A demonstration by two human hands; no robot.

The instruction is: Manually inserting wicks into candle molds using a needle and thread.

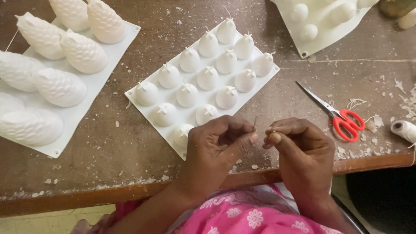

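no packages, no labels, no signs, no screens in view

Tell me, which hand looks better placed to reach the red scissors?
The right hand, probably. The red scissors lie just to its right on the table, while the left hand sits farther off beside the white mould tray, pinching a needle.

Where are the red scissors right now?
In the head view, the red-handled scissors lie on the table, right of the person's right hand, between it and the spool of white thread.
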